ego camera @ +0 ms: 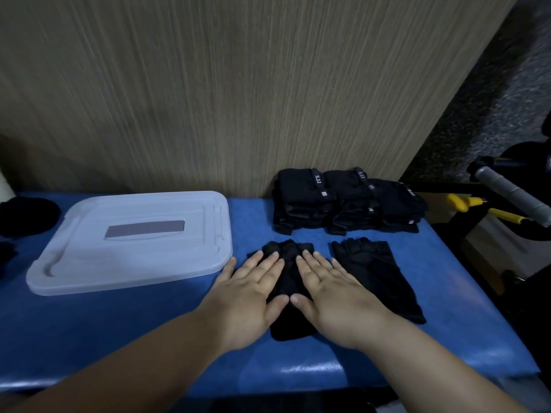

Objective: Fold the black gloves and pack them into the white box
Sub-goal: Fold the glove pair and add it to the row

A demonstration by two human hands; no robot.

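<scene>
Both forearms reach in from the bottom of the frame, the left hand [253, 289] and right hand [334, 290] lying palm-down with straight, slightly spread fingers on a flat black fabric glove [287, 281] at centre. A second black glove [375, 272] lies just right of it on the blue worktop [119, 329], and the lidded white plastic box [134, 239] sits at left.

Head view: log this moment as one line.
left hand: flat on black glove | right hand: same | second glove: alongside | white box: closed

We look from the head, forward and down at the table [125, 329]. It is near us. The wall [238, 84] stands behind it.
</scene>
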